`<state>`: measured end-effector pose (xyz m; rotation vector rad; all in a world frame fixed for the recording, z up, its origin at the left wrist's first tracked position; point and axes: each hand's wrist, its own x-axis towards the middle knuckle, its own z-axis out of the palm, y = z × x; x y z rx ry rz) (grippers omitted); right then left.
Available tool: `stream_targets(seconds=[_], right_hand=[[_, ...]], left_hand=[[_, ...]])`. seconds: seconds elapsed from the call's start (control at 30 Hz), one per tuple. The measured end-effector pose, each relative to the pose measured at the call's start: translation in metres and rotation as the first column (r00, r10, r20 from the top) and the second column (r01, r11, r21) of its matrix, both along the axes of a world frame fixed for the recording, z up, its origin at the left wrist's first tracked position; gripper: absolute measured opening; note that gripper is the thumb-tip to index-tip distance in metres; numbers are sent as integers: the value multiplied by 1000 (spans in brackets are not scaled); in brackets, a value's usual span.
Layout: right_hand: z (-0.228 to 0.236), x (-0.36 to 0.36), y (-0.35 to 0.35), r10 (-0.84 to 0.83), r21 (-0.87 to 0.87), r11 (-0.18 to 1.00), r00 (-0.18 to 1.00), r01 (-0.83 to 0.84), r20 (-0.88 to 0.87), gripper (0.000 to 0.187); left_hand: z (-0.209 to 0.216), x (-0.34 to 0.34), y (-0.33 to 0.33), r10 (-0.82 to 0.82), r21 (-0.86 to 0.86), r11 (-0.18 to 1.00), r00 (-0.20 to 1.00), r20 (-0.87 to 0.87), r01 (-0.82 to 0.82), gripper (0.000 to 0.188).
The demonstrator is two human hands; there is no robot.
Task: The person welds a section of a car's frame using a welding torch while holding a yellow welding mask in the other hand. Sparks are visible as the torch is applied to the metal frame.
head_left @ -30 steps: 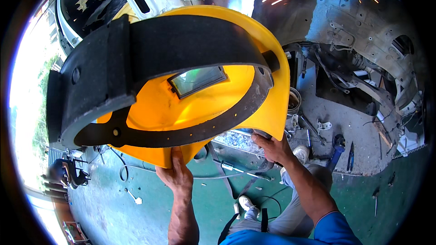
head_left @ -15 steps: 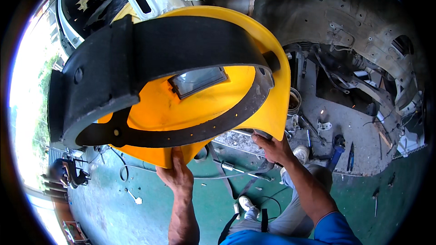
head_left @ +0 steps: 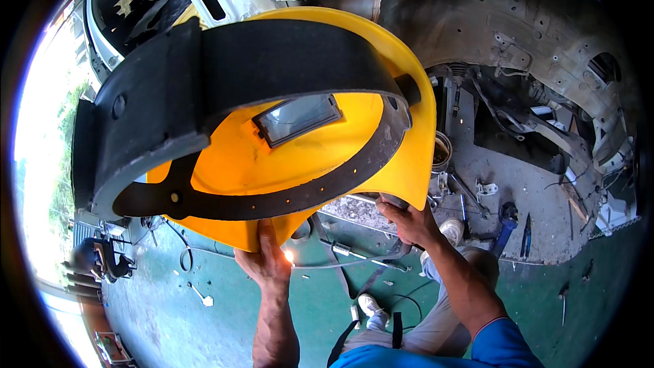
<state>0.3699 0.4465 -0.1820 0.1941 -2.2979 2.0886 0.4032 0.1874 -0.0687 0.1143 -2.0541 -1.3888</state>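
Note:
A yellow welding mask (head_left: 266,174) fills the middle of the view, its hollow inner side toward me. Its black headband (head_left: 286,61) loops across the opening, and a small dark viewing window (head_left: 300,121) is set in the shell. My left hand (head_left: 267,266) grips the mask's lower edge from below. Beside the mask's lower right corner, my right hand (head_left: 412,225) is closed around the dark handle of a welding torch (head_left: 393,201). The torch's front end is hidden behind the mask. A bright spark (head_left: 289,256) glows next to my left hand.
Bare car body metal (head_left: 443,20) arches across the top and right. A grey work surface (head_left: 504,232) holds a can (head_left: 442,150), a blue-handled tool (head_left: 505,228) and pliers (head_left: 526,235). Cables (head_left: 320,266) and a pale tool (head_left: 199,295) lie on the green floor (head_left: 225,327).
A bright spark now shows beside my left wrist, and the sparks at the right have shifted. The mask and headband have moved very slightly; both hands keep their hold.

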Motion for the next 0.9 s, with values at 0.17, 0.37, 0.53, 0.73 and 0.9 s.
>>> stream_targets(seconds=[0.17,0.37,0.53,0.73,0.9], right_hand=[[8,2,1,-14,69,998,999,11,44,41],[14,3,0,-20,57,998,998,17,60,39],[10,1,0,-23,46,999,1000,22,16,38],[12,2,0,-22,33,999,998,20,62,41],[6,2,1,-25,64,998,1000,25,3,39]], left_hand=[[-2,0,-1,27,-51,998,1000,11,-26,30],[-3,-1,-3,48,-72,996,998,33,-45,31],[-2,-1,-1,33,-74,997,999,6,-32,31],[-4,-1,-1,35,-47,998,999,8,-34,30],[-3,-1,0,30,-33,999,1000,0,-30,31]])
